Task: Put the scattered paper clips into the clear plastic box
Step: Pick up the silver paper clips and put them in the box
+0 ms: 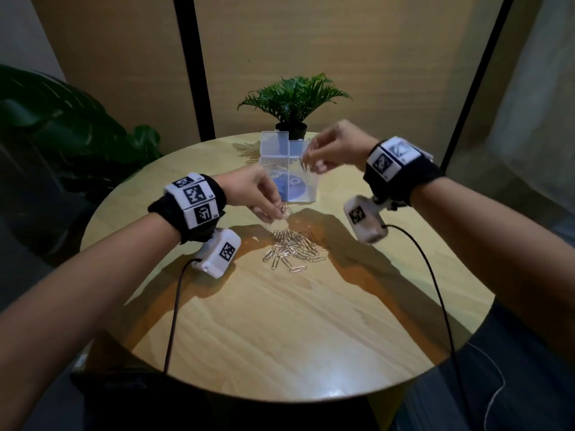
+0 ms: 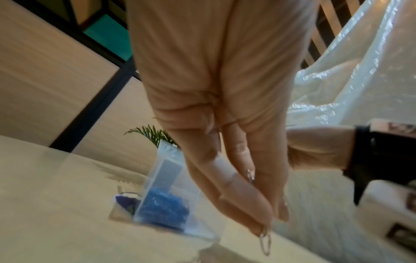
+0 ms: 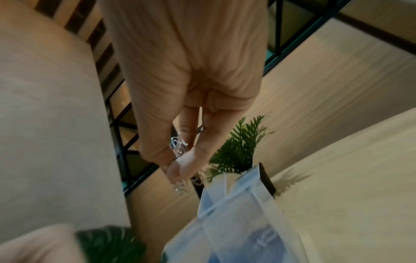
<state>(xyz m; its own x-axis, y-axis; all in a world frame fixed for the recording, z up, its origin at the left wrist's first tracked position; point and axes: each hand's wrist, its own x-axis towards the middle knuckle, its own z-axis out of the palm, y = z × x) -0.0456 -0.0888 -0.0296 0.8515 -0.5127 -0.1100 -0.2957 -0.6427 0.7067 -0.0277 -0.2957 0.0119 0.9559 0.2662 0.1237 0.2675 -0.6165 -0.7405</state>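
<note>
A heap of silver paper clips [image 1: 292, 248] lies on the round wooden table [image 1: 280, 321]. Behind it stands the clear plastic box [image 1: 287, 178] with its lid up and a blue label showing through it. My left hand [image 1: 273, 213] hovers between heap and box, pinching a few clips [image 2: 264, 243] that dangle from its fingertips. My right hand [image 1: 311, 158] is raised over the box's right side and pinches a small bunch of clips [image 3: 179, 147]. The box [image 3: 236, 222] sits just below that hand.
A small potted plant [image 1: 292, 104] stands at the table's far edge behind the box. A large leafy plant [image 1: 62, 129] is off the table to the left. Camera cables [image 1: 174, 321] trail from both wrists across the table's near part.
</note>
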